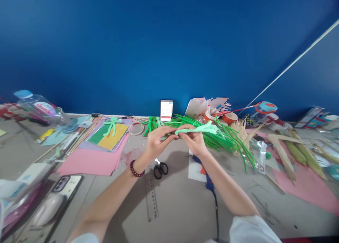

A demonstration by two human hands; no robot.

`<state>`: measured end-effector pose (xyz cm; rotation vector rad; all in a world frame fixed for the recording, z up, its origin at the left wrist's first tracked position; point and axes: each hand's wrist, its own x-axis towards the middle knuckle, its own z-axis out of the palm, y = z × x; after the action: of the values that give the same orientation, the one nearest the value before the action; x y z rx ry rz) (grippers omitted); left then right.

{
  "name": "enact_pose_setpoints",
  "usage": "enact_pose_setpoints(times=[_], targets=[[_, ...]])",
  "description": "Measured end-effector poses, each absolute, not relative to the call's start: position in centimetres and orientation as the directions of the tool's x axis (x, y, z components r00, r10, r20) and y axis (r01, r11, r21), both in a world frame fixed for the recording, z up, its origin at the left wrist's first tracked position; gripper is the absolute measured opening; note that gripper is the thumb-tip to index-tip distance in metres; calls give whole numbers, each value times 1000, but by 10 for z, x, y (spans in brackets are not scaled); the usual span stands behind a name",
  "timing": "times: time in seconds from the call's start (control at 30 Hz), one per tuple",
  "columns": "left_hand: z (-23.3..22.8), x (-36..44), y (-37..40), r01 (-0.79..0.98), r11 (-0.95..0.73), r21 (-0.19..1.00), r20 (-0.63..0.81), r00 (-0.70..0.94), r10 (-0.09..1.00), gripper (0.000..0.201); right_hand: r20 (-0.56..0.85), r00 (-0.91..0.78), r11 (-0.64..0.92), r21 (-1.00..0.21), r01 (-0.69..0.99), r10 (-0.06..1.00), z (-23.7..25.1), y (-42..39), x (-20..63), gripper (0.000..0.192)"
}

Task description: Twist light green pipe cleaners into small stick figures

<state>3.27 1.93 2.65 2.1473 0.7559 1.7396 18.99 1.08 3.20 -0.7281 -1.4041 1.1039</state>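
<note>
So the closest stuff was the person's own pale sleeves point(253, 230), with both forearms stretched over a grey table point(182, 214). A clear ruler point(152, 197) lay between the arms, and black-handled scissors point(160, 170) sat just past it. Over by the right forearm there was a blue tool point(209, 183) with a dark cord, partly hidden.

Then the hands: left hand point(158, 141), beaded bracelet point(136, 169) on that wrist, had its fingertips pinched on one end of a pale green fuzzy strip point(208, 128). The right hand point(195, 143) pinched it right next to that, and the looped part stuck out to the right. So the strip was up in front of the person, honestly pretty blurry.

Behind it was a messy pile of green fuzzy stems point(222, 140), then a small white-screened device point(166, 110) against the blue wall point(164, 48).
</note>
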Motion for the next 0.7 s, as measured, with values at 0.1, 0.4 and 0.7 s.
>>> enact_pose_setpoints(times=[0.1, 0.4, 0.7], targets=[[27, 33, 19, 263, -834, 484, 848, 94, 522, 14, 363, -158, 333, -925, -184, 918, 31, 12, 191, 18], [17, 37, 21, 251, -780, 574, 791, 79, 607, 10, 246, -214, 189, -948, -254, 945, 23, 19, 195, 20], [13, 35, 30, 195, -649, 735, 622, 187, 760, 18, 184, -141, 109, -899, -424, 973, 20, 25, 195, 15]])
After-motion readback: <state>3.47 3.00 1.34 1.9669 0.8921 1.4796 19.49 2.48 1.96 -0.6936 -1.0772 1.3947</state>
